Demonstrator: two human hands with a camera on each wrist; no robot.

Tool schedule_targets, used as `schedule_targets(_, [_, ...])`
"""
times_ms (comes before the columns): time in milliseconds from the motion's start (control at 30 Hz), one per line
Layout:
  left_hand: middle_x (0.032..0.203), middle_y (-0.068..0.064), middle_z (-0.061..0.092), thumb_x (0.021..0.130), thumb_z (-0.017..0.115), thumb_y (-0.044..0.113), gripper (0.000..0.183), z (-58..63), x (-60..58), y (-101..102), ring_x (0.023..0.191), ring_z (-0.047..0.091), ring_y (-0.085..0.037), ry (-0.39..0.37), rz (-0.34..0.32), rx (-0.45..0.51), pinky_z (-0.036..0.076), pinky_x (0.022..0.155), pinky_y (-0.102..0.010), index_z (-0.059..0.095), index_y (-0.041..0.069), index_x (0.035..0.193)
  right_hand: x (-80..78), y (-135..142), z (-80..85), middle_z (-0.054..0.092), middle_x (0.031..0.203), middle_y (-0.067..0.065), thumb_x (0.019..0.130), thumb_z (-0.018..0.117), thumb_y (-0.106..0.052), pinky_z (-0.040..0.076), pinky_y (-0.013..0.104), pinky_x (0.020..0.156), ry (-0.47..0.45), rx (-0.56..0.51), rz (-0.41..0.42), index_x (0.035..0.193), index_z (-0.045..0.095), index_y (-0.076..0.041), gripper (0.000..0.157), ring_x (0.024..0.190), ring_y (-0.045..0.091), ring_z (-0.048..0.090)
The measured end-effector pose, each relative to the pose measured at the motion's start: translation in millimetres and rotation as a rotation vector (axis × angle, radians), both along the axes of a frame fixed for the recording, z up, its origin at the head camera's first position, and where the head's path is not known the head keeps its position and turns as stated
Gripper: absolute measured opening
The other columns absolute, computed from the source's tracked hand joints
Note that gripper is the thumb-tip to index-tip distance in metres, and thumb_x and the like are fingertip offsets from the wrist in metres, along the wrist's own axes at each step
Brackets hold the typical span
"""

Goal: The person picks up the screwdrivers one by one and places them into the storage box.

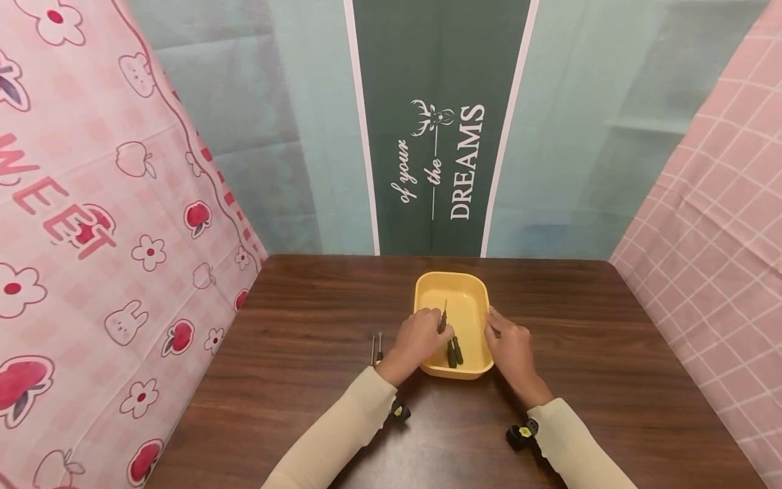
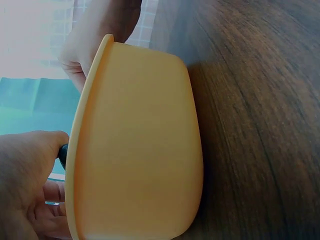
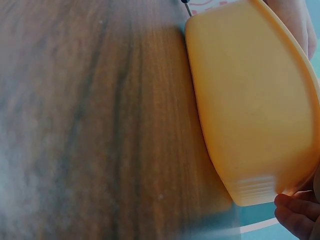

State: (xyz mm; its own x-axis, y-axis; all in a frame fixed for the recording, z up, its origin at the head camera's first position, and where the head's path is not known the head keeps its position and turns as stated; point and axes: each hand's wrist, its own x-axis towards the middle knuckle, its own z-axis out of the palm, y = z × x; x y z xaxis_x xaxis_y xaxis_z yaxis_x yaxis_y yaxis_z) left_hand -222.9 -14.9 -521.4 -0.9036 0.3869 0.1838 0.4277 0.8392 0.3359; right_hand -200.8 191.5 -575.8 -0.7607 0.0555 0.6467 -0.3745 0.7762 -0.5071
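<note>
A yellow plastic bin (image 1: 470, 312) sits on the table in the head view. My left hand (image 1: 420, 337) is over its left side, gripping a screwdriver (image 1: 444, 319) with a dark handle, its thin shaft pointing away from me. In the left wrist view, the dark handle end (image 2: 63, 155) shows by the thumb, beside the rim. Black-handled screwdrivers (image 1: 455, 353) lie at the bin's near end, partly covered by the left hand. My right hand (image 1: 512, 348) pinches the bin's right rim; its fingers (image 3: 297, 212) show at the wall in the right wrist view.
Two more screwdrivers (image 1: 379, 345) lie on the table left of the bin, their handles partly hidden by the left wrist. The dark wood table (image 1: 562, 305) is bordered by a pink curtain (image 1: 146, 224) on the left, a pink checked one (image 1: 721, 224) on the right and a green-blue one (image 1: 556, 136) behind.
</note>
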Motion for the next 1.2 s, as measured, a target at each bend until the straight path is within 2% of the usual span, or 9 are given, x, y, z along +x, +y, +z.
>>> schedule_targets(233, [0.064,0.002,0.049,0.095,0.062,0.035,0.032,-2.1,0.6,1.1,0.054,0.047,-0.013,0.025,0.007,-0.045,0.039,0.049,-0.030,0.054,0.015,0.071,-0.7,-0.9,1.8,0.071,0.114,0.020,0.084,0.074,0.004,0.057,0.051,0.063,0.010,0.007,-0.006,0.108,0.075,0.006,0.024,0.089,0.040,0.072])
schedule_targets(567, [0.062,0.003,0.047,0.097,0.060,0.039,0.033,-5.9,2.5,2.4,0.052,0.045,-0.011,0.037,0.019,-0.117,0.036,0.046,-0.027,0.058,0.014,0.075,-1.0,-0.7,0.8,0.071,0.114,0.020,0.084,0.074,0.005,0.057,0.051,0.063,0.000,0.012,-0.011,0.107,0.075,0.007,0.023,0.090,0.040,0.072])
schedule_targets(833, [0.062,0.003,0.049,0.097,0.058,0.040,0.033,-7.6,6.1,3.6,0.050,0.045,-0.010,0.093,0.020,-0.187,0.037,0.044,-0.028,0.062,0.014,0.076,-0.5,-1.4,0.3,0.071,0.115,0.020,0.085,0.073,0.004,0.057,0.050,0.062,-0.003,0.018,-0.009,0.107,0.075,0.006,0.022,0.090,0.039,0.072])
schedule_targets(967, [0.061,0.004,0.049,0.096,0.058,0.040,0.034,-8.6,7.0,3.3,0.049,0.044,-0.010,0.106,0.017,-0.197,0.037,0.043,-0.028,0.060,0.016,0.072,0.1,-1.2,0.0,0.071,0.114,0.020,0.085,0.073,0.004,0.056,0.048,0.059,-0.002,0.020,-0.008,0.107,0.075,0.006,0.022,0.087,0.038,0.073])
schedule_targets(1200, [0.058,0.005,0.047,0.094,0.060,0.039,0.038,-9.1,7.7,3.8,0.047,0.042,-0.009,0.098,0.015,-0.200,0.036,0.042,-0.028,0.051,0.019,0.063,-1.0,-1.3,-0.2,0.072,0.113,0.020,0.083,0.075,0.006,0.057,0.051,0.063,0.019,0.009,-0.012,0.106,0.075,0.006,0.023,0.092,0.041,0.071])
